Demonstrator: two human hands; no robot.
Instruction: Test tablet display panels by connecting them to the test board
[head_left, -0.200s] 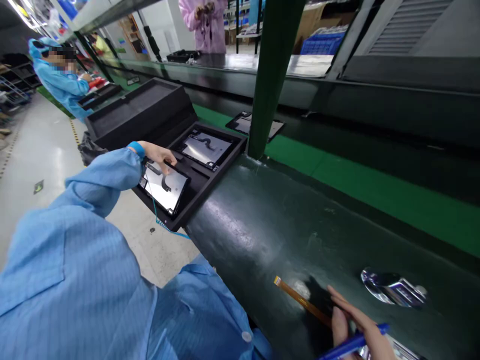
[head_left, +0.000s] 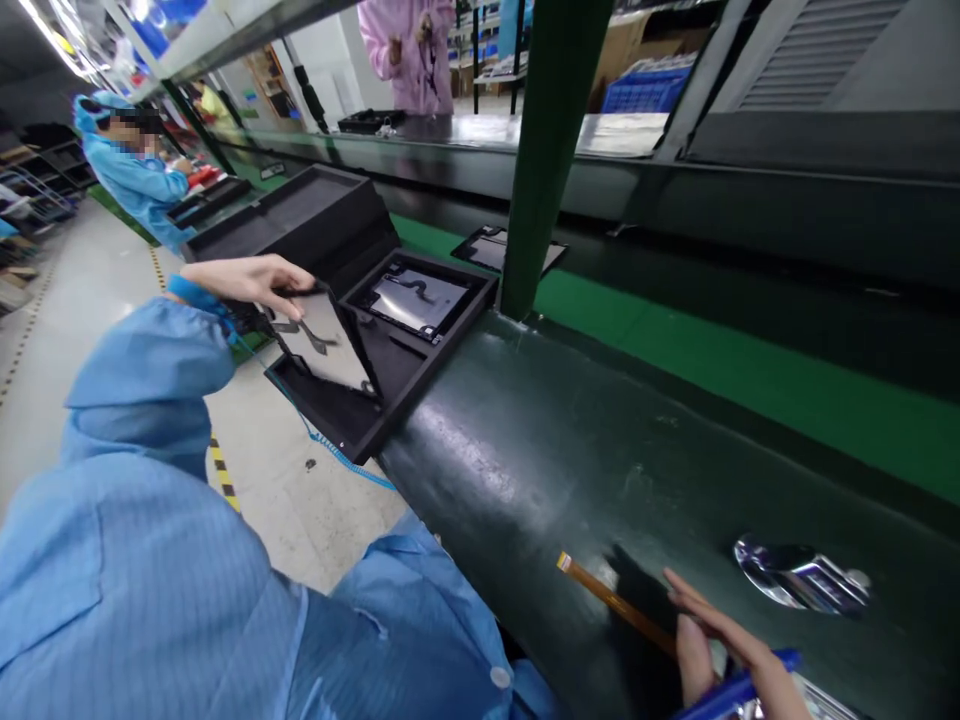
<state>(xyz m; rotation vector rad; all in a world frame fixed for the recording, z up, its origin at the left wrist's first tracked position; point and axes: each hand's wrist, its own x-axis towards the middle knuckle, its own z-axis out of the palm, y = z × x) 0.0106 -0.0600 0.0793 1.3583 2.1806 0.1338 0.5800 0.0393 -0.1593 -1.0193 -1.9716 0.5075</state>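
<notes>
A screen panel (head_left: 319,345) is held tilted above the black tray (head_left: 390,385) by the closed grip of the left hand (head_left: 251,282). A blue pen (head_left: 739,690) is gripped by the right hand (head_left: 731,650) on the bench (head_left: 540,450).

The dark green bench (head_left: 540,440) bears a black tray (head_left: 405,375) and crumpled film (head_left: 799,580).
</notes>
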